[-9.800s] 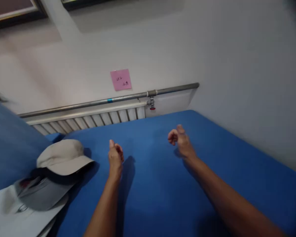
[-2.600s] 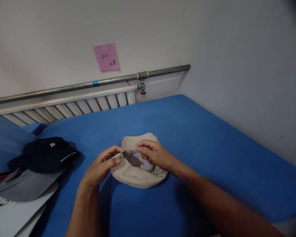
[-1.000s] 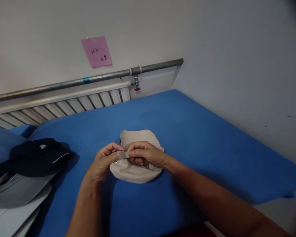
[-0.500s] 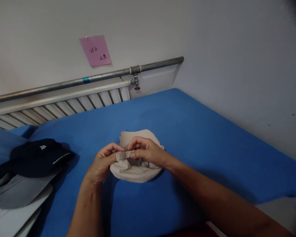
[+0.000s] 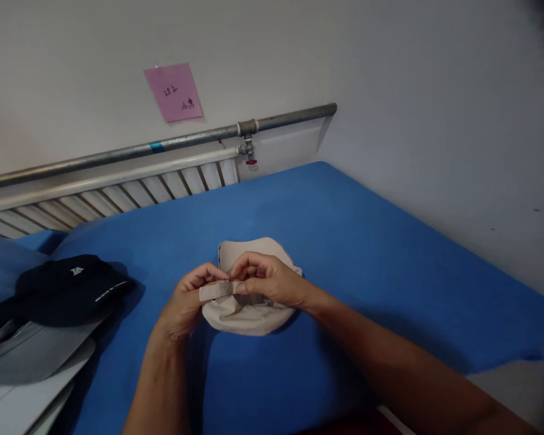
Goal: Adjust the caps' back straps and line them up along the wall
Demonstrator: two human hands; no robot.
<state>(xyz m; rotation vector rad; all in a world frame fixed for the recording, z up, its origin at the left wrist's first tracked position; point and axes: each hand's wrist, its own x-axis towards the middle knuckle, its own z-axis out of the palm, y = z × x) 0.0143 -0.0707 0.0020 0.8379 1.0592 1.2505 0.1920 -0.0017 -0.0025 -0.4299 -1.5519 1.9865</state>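
A beige cap [image 5: 249, 321] lies on the blue surface in front of me, its brim pointing away. Its back strap [image 5: 212, 293] is stretched out between my hands, with a small rough-looking patch or buckle near its middle. My left hand [image 5: 188, 299] is closed on the strap from the left, fingers behind it. From the right, my right hand [image 5: 272, 281] pinches the strap beside that patch, thumb in front and fingers curled over. The right hand covers part of the cap's opening.
Left of me a dark cap [image 5: 68, 293] rests on a grey cap [image 5: 49, 350], with white ones [image 5: 40, 386] beneath. A radiator [image 5: 163, 190], a pipe [image 5: 290, 118] and a pink note [image 5: 174, 90] are at the wall behind the blue-covered surface [image 5: 367, 260].
More of the strap's end now shows to the left, past the patch, over my left thumb. Both hands stay in nearly the same place, and the cap has barely moved.
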